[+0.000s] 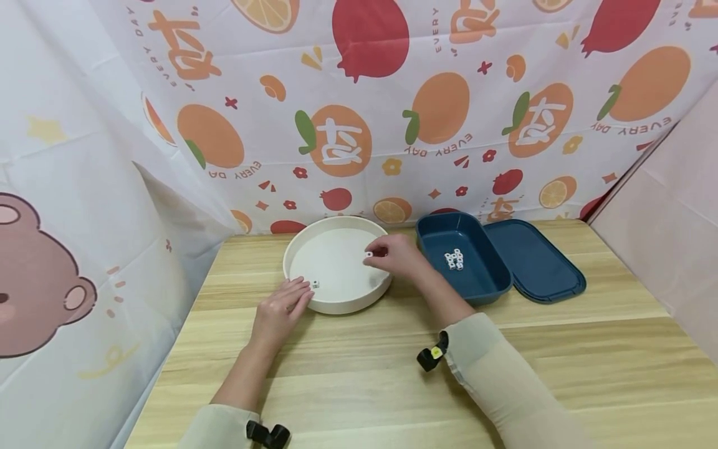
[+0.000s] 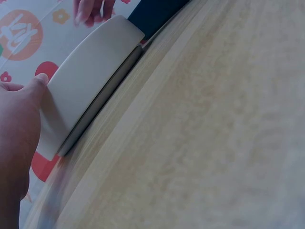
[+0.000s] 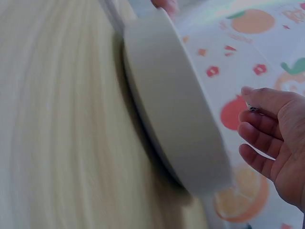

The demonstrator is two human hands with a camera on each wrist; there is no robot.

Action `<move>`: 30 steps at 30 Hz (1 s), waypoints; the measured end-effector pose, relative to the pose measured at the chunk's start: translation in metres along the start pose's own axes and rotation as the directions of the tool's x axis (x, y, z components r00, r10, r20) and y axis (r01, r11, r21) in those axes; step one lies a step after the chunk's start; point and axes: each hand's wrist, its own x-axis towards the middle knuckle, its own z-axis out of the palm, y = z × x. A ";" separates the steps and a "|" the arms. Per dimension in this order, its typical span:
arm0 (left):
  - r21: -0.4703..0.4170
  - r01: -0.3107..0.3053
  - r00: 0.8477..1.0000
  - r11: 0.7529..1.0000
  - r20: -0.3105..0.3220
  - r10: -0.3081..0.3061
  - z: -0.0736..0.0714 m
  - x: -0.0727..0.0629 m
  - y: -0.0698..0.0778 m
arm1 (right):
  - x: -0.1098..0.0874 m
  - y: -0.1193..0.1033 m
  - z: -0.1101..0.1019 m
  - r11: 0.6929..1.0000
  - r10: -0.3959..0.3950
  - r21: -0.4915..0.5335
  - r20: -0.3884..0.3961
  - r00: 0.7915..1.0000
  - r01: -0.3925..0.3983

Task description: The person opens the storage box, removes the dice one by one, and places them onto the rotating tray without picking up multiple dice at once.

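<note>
In the head view my right hand [image 1: 395, 254] is over the right side of a round cream tray [image 1: 336, 305]. Thumb and index finger pinch a small white die [image 1: 368, 254], whose dark-spotted face shows in the right wrist view. The other fingers of that hand [image 3: 276, 131] are loosely bent. My left hand [image 1: 283, 308] rests at the tray's front left rim, fingers fairly straight across it; the left wrist view has the thumb [image 2: 40, 81] at the rim's edge. Just inside the tray, by those fingertips, lie small dark-spotted dice [image 1: 315, 284].
Right of the tray stands a deep blue box [image 1: 482, 280] with several white dice [image 1: 455, 259] on its floor. Its blue lid [image 1: 544, 262] lies flat beside it. Behind the wooden table [image 1: 359, 374] hangs a fruit-print cloth [image 1: 392, 125].
</note>
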 end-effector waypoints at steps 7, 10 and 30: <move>0.012 -0.016 1.000 1.000 0.002 0.016 -0.001 -0.001 -0.002 | 0.022 -0.018 0.049 0.999 -0.022 -0.042 0.102 0.995 0.026; 0.007 -0.014 1.000 1.000 0.009 0.014 -0.001 -0.002 -0.001 | 0.028 -0.025 0.064 0.996 -0.004 -0.092 0.163 0.987 0.020; 0.011 -0.014 1.000 1.000 0.011 0.014 0.000 -0.002 -0.003 | 0.048 -0.034 0.097 0.983 0.124 -0.165 0.272 0.954 -0.081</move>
